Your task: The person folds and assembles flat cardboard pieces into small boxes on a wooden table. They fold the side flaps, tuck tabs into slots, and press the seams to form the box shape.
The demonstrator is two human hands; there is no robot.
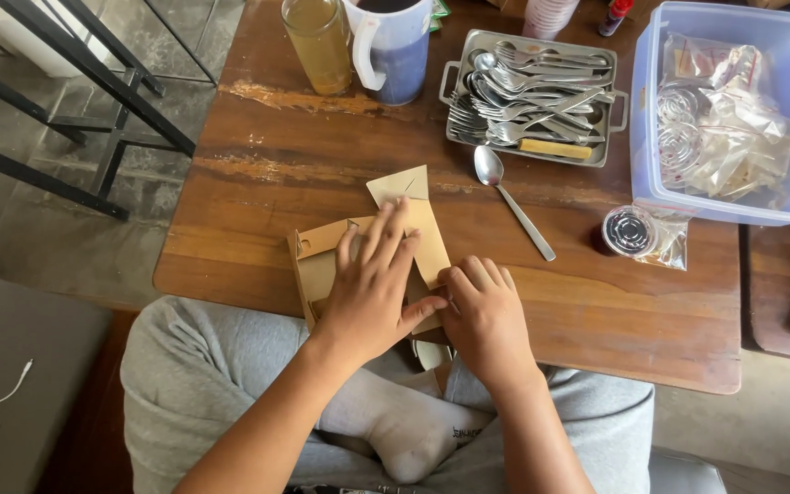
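Brown paper sleeves [358, 252] lay at near counter [596, 311] edge | left hand [372, 288] pressed flat on them, fingers spread, pinning the stack | right hand [484, 316] curled, gripping sleeve's right edge | loose spoon [509, 197] and cutlery tray [532, 96] lay far-right, within reach

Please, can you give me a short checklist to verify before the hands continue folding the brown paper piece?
1. Left hand flat on the brown paper piece: ok.
2. Right hand presses its near edge: ok.
3. Top flap points away, free: ok.
4. Loose spoon lies apart from the paper: ok.
5. Jug and glass stand far from hands: ok.
6. Crease under palms straight: cannot tell.
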